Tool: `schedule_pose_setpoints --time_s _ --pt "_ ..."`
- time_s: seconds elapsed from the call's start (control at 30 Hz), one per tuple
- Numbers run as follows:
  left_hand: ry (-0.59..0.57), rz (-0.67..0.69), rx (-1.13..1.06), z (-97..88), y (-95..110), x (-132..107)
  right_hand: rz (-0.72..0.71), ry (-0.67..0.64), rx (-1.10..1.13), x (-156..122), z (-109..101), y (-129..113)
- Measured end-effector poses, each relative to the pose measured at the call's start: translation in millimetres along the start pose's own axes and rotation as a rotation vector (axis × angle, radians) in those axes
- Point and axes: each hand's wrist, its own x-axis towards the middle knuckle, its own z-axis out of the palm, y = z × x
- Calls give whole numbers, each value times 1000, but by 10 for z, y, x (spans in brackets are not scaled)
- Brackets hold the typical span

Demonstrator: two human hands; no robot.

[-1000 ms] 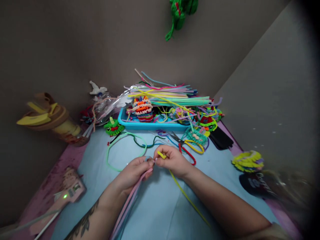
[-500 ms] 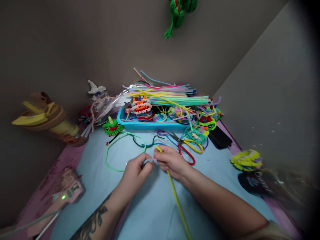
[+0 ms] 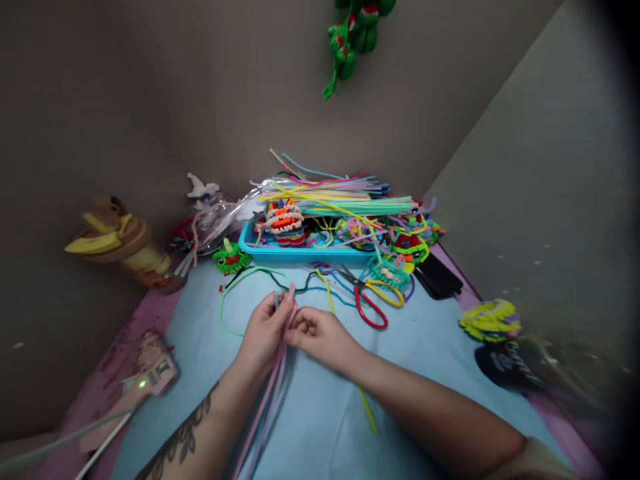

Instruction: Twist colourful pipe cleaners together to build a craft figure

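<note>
My left hand (image 3: 264, 330) is closed round a bundle of pink and blue pipe cleaners (image 3: 270, 393) that trails back toward me along my forearm. Their tips stick up just above my fingers. My right hand (image 3: 320, 337) is closed beside it, fingertips meeting the bundle, and it holds a yellow pipe cleaner (image 3: 367, 417) that runs under the palm and out both ends. Both hands hover over the light blue mat (image 3: 320, 413).
A blue tray (image 3: 300, 252) heaped with pipe cleaners and woven pieces stands at the back. Red-and-yellow scissors (image 3: 373, 300) lie right of my hands, a green pipe-cleaner loop (image 3: 225, 310) to the left. A glue gun (image 3: 145, 383) rests at left, a yellow coil (image 3: 490, 320) at right.
My hands have come closer together. The pink and blue bundle has swung upright in my left hand, and the yellow pipe cleaner has slid deeper under my right palm.
</note>
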Motion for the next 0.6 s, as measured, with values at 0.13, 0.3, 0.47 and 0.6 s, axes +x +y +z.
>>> schedule_pose_setpoints --time_s 0.13,0.3,0.47,0.6 --pt "-97 -90 -58 107 -2 -57 -4 6 120 -26 50 -38" --pt "-72 -124 -48 138 93 -69 3 -88 162 -58 -27 -130" --pt "-158 -151 2 150 137 -118 -31 -160 85 -36 -94 -113" --pt "-189 -93 8 173 151 -126 13 -152 51 -9 -148 -92"
